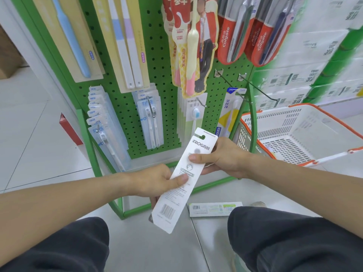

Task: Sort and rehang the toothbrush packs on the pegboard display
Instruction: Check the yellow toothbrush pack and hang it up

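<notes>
Standing at twelve o'clock, the green perforated metal pegboard (157, 61) carried rows of hung packs and, toward two o'clock, two bare wire hooks (261, 90). At three o'clock sat a white slotted plastic basket (294, 134) with an orange rim. At centre, the white toothbrush pack (181, 179) lay tilted, back side up, its hang-hole end pointing to one o'clock and its barcode end to seven o'clock. The left hand (157, 179) gripped the pack's middle with the thumb curled across its face; the right hand (220, 156) pinched its upper part, thumb on top and fingers beneath. The pack appeared to be a light, flat, fairly stiff card with a smooth, possibly slippery surface; holding it by the edges just below the hang hole would probably leave the hole free for a hook. A smaller white-and-green pack (216, 208) lay flat on the floor at five o'clock.
</notes>
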A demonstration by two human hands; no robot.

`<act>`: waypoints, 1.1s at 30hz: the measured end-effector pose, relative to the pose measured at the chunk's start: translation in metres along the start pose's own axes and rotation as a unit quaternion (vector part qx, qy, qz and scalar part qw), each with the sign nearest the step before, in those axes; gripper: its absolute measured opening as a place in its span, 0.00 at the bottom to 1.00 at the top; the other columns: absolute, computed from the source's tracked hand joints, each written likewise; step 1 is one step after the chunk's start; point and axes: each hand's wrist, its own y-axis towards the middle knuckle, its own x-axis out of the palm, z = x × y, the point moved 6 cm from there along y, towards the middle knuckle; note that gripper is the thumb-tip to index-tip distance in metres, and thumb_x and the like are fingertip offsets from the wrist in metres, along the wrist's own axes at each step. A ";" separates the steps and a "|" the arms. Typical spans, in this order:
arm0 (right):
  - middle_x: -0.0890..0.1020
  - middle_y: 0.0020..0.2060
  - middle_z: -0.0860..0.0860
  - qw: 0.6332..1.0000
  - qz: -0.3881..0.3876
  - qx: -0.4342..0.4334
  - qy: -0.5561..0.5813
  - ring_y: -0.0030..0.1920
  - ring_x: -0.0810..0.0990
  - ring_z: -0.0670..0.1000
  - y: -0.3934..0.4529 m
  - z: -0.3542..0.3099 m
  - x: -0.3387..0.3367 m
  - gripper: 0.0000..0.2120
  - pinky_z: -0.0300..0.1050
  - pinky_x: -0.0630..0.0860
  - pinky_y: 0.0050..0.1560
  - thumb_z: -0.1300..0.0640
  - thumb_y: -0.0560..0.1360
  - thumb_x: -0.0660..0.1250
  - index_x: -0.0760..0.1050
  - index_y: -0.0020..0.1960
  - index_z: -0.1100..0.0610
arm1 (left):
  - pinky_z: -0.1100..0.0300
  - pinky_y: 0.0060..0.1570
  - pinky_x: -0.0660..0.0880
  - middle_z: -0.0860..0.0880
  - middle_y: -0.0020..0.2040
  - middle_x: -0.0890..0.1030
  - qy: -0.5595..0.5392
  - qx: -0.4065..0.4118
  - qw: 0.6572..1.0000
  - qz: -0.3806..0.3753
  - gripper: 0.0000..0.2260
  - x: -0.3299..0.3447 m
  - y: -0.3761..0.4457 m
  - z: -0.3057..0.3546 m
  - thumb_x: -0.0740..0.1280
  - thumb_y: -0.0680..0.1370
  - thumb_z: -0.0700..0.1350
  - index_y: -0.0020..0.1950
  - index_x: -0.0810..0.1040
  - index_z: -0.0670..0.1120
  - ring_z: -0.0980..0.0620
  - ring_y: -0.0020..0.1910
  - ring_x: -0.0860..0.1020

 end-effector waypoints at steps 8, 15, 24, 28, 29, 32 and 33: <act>0.86 0.52 0.64 0.996 0.035 0.033 0.079 0.49 0.87 0.60 -0.001 0.003 -0.006 0.13 0.49 0.86 0.45 0.61 0.83 0.64 0.76 0.62 0.69 | 0.48 0.56 0.78 0.55 0.62 0.80 0.173 0.112 0.956 0.207 0.23 -0.015 0.017 0.022 0.60 0.83 0.59 0.75 0.60 0.53 0.52 0.56 0.80; 0.84 0.40 0.62 0.995 0.061 0.056 0.052 0.40 0.86 0.59 -0.011 -0.002 -0.010 0.15 0.51 0.86 0.42 0.54 0.83 0.64 0.75 0.55 0.68 | 0.51 0.37 0.72 0.48 0.41 0.76 0.349 0.098 0.902 0.236 0.16 -0.004 0.031 0.041 0.59 0.84 0.44 0.72 0.67 0.49 0.42 0.38 0.75; 0.78 0.33 0.50 0.927 0.275 -0.176 -0.184 0.33 0.76 0.46 -0.019 -0.023 -0.062 0.18 0.43 0.76 0.42 0.55 0.71 0.79 0.71 0.50 0.52 | 0.48 0.50 0.82 0.48 0.41 0.86 0.030 0.171 0.926 0.336 0.08 -0.040 0.049 0.077 0.67 0.74 0.50 0.48 0.84 0.49 0.45 0.42 0.84; 0.73 0.49 0.51 0.864 0.349 -0.265 -0.247 0.43 0.76 0.43 -0.030 -0.040 -0.077 0.20 0.29 0.70 0.43 0.56 0.73 0.76 0.68 0.57 0.48 | 0.48 0.54 0.82 0.52 0.47 0.87 -0.090 0.248 0.898 0.352 0.08 -0.035 0.067 0.109 0.69 0.79 0.36 0.53 0.83 0.47 0.53 0.49 0.86; 0.71 0.52 0.50 0.858 0.364 -0.277 -0.232 0.44 0.76 0.42 -0.030 -0.042 -0.082 0.21 0.27 0.70 0.45 0.56 0.74 0.76 0.68 0.58 0.47 | 0.51 0.55 0.82 0.53 0.48 0.87 -0.106 0.262 0.893 0.350 0.10 -0.032 0.071 0.117 0.68 0.79 0.33 0.54 0.82 0.47 0.55 0.49 0.85; 0.74 0.55 0.51 0.853 0.398 -0.287 -0.177 0.42 0.78 0.41 -0.029 -0.043 -0.103 0.19 0.27 0.71 0.43 0.57 0.74 0.76 0.69 0.58 0.47 | 0.58 0.54 0.81 0.52 0.52 0.86 -0.132 0.284 0.889 0.335 0.15 -0.023 0.085 0.129 0.67 0.79 0.30 0.58 0.78 0.48 0.57 0.50 0.85; 0.76 0.54 0.52 0.852 0.405 -0.284 -0.170 0.42 0.78 0.41 -0.028 -0.043 -0.108 0.18 0.27 0.71 0.42 0.57 0.74 0.76 0.70 0.56 0.48 | 0.61 0.52 0.80 0.53 0.53 0.86 -0.138 0.286 0.889 0.330 0.15 -0.020 0.089 0.131 0.67 0.79 0.31 0.59 0.78 0.49 0.58 0.50 0.85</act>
